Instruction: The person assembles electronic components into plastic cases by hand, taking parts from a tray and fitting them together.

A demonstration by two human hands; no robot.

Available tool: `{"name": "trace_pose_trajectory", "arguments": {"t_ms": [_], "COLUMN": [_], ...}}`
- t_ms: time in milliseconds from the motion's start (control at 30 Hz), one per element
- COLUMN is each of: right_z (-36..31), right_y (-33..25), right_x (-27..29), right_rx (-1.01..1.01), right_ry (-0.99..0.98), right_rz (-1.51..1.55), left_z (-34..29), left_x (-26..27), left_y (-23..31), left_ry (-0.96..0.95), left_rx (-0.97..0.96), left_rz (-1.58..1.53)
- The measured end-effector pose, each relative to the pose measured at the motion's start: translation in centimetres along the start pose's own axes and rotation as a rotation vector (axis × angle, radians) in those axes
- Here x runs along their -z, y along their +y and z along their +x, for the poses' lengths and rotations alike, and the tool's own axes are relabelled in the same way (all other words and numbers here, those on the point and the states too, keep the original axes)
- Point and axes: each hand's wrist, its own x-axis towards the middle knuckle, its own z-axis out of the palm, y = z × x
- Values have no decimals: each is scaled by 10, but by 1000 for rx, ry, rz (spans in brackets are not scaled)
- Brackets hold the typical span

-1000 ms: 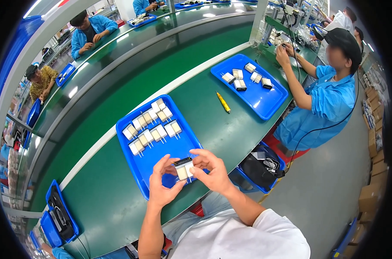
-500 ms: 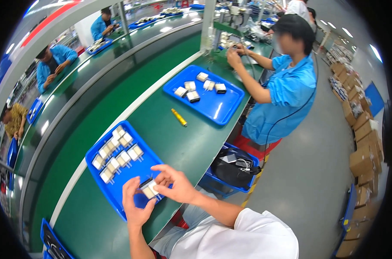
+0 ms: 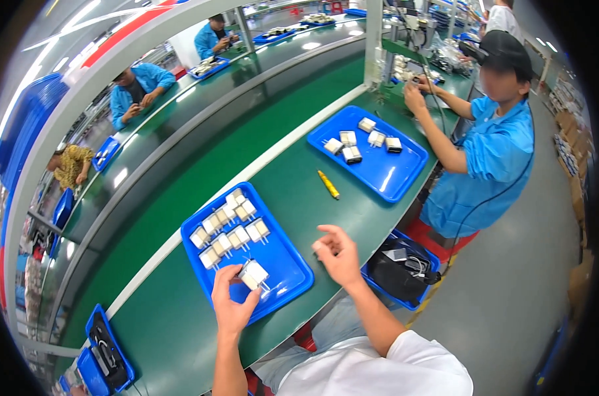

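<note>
Between the thumb and fingers of my left hand is a white plug adapter with metal prongs, held above the near part of a blue tray. In the far half of that tray several similar white plug adapters lie in rough rows. My right hand hovers to the right of the tray over the green bench. Its fingers are loosely bent and apart, and I see nothing in them.
A yellow pen-like tool lies on the green bench. Beyond it is a second blue tray with several adapters. A person in blue works at the right. Below the bench edge stands a blue bin with cables.
My right hand has moved off the adapter to the right, leaving it in my left hand. The adapter has turned from showing a dark end to its white side. The view has shifted left.
</note>
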Motion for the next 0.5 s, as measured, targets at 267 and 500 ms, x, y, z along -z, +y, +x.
{"name": "trace_pose_trajectory", "arguments": {"t_ms": [267,500], "right_z": [2,1], "right_y": [10,13], "right_x": [5,12], "right_rx": [43,39], "right_ry": [-74,-74], "right_rz": [-43,20], "left_z": [91,122], "left_x": [-7,-26], "left_y": [-25,-46], "left_ry": [-43,-61], "left_rx": [-11,-38], "left_rz": [316,538]}}
